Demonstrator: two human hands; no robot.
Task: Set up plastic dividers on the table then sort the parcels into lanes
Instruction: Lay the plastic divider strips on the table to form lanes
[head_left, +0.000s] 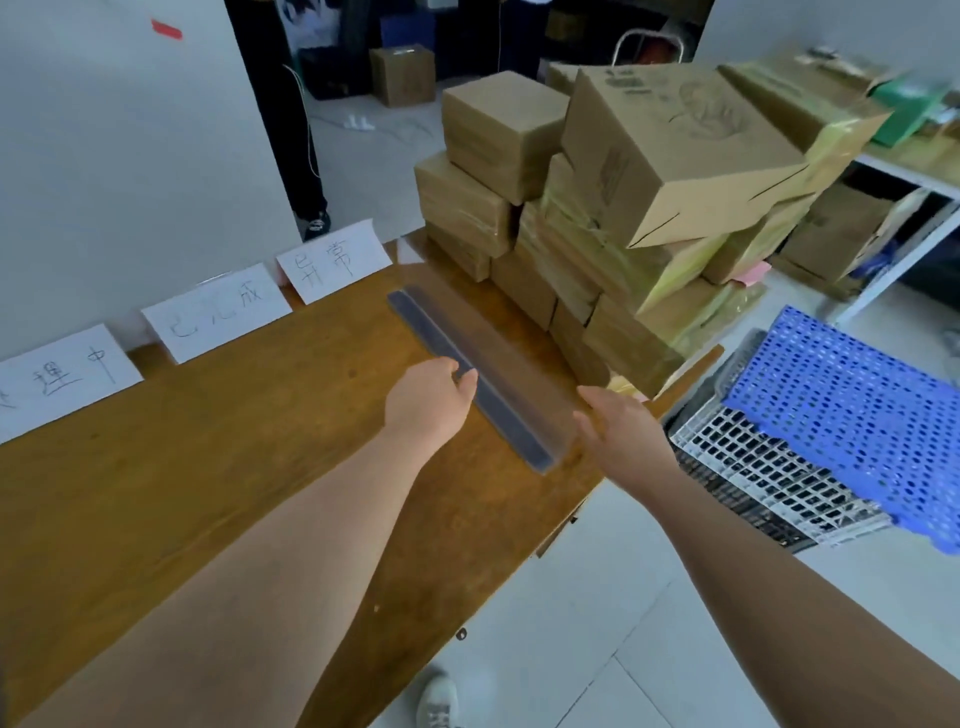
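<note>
At the bottom edge of the frame a pale shoe (439, 701) is seen on the tiled floor beside the wooden tabletop (260, 441). Both bare forearms are stretched up toward the centre of the frame. The left hand (426, 402) is closed on the plastic divider (514, 426), its thumb (467, 379) laid on the grey strip while the other fingers are curled over the strip's left edge. The right hand (623, 436) is held open just right of the divider's near end, its fingers (602, 402) straight; whether they touch the clear plastic cannot be told. The divider lies on the tabletop right of centre, its long axis running from lower right to upper left, toward the paper signs. Three white signs are set along the tabletop's left edge: on the nearest (72, 374) "理中" can be read, with a first character cut off by the frame; the middle one (215, 312) appears to read "已完成", the farthest (332, 260) "异常". Beyond the divider, taped cardboard parcels (597, 260) are stacked at the upper right, topped by a large box (675, 150) whose print is too blurred to read. At the right edge a blue perforated panel (841, 415) lies over white grids (769, 467).
</note>
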